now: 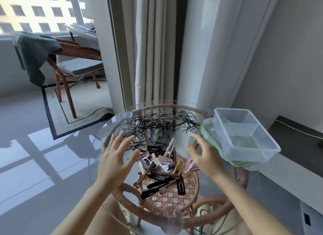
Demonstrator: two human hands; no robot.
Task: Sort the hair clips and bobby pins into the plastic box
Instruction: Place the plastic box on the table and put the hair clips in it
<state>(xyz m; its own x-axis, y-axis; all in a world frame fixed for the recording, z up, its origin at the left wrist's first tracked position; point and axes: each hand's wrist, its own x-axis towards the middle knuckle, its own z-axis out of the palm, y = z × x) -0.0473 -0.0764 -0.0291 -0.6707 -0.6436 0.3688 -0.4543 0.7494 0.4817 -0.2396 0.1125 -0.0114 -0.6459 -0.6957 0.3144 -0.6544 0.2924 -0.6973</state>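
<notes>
Head view. Left hand (114, 160) and right hand (203, 155) hover with fingers spread wide, holding nothing, above a round glass table (111, 122). Between and just below the two palms lies a heap of hair clips (162, 171); beyond the fingertips spreads a scatter of black bobby pins (157, 124). The empty, divided plastic box (244, 135) sits just right of the right hand, resting on its lid (208, 131).
</notes>
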